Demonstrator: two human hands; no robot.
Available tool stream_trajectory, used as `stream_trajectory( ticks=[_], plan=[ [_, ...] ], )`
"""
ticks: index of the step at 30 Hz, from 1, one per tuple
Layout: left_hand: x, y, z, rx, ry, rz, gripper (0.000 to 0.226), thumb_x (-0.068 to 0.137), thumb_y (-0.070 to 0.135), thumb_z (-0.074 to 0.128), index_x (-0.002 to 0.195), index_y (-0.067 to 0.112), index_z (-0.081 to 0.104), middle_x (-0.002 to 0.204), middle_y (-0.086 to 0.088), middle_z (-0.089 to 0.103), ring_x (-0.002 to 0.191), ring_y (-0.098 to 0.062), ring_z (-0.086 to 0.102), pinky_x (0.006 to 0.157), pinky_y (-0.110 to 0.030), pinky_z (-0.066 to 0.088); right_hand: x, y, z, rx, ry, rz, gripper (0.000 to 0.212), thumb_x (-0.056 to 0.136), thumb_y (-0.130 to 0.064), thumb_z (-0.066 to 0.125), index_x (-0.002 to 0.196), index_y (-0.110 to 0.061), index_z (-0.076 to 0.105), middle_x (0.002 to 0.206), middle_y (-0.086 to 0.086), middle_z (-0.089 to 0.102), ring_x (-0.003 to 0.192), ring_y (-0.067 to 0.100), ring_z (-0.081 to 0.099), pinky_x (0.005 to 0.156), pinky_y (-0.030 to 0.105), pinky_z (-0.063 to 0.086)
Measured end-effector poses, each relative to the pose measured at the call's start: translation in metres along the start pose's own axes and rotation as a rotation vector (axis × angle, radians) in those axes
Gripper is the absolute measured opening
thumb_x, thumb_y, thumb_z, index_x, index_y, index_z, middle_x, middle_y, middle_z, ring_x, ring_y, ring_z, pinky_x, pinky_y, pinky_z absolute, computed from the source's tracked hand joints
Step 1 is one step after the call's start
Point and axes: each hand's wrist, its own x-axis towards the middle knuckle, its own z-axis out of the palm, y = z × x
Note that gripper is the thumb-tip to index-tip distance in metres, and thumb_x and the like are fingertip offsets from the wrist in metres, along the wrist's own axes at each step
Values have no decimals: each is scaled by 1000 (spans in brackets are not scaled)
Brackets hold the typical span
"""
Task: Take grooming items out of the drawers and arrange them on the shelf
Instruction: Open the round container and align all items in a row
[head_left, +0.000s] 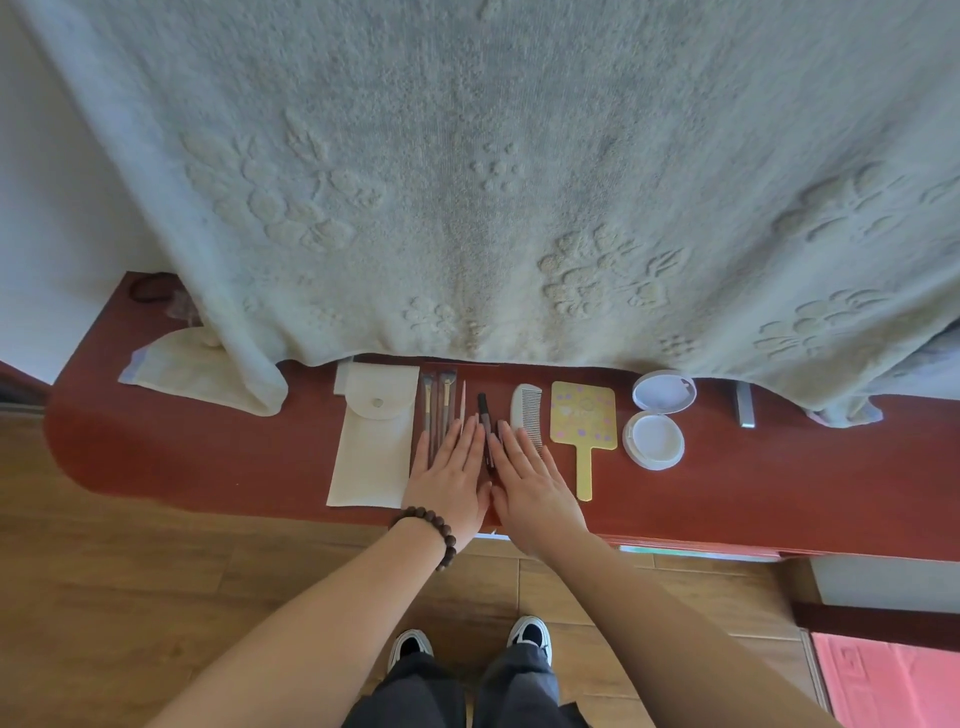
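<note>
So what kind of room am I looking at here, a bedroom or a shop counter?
Most likely a home bedroom or dressing corner. A red-brown wooden shelf carries a personal grooming set: comb, yellow hand mirror, open compact. A patterned towel-like cloth drapes behind it, and the floor is wood plank.

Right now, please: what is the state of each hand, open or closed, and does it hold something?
Left hand: open, flat on the shelf over the brushes, holding nothing.
Right hand: open, flat beside the dark pencil, holding nothing.
</note>
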Motion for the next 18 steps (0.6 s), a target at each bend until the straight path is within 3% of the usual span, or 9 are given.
stream_trajectory(
  ticks=[2,6,18],
  plan=[
    [-2,1,0,5,-11,-18,61,100,43,11,148,16,-14,159,1,-15,146,-15,-17,119,-48,-3,3,-4,2,12,0,18,71,84,-48,-8,151,-22,-10,158,-6,-18,145,14,-20,121,38,-3],
    [-2,1,0,5,-21,-23,59,101,41,10,148,17,-16,159,2,-17,145,-14,-18,119,-48,-6,8,-9,0,4,-20,54,58,101,-35,16,150,-20,-12,157,-5,-22,144,15,-22,121,40,-3],
    [1,-2,-5,-80,4,-20,61,101,37,16,149,18,-16,159,2,-19,146,-14,-17,120,-45,-4,9,-22,-12,164,-8,117,59,102,-30,20,151,-18,-11,158,-2,-19,144,12,-20,120,36,-6]
  ],
)
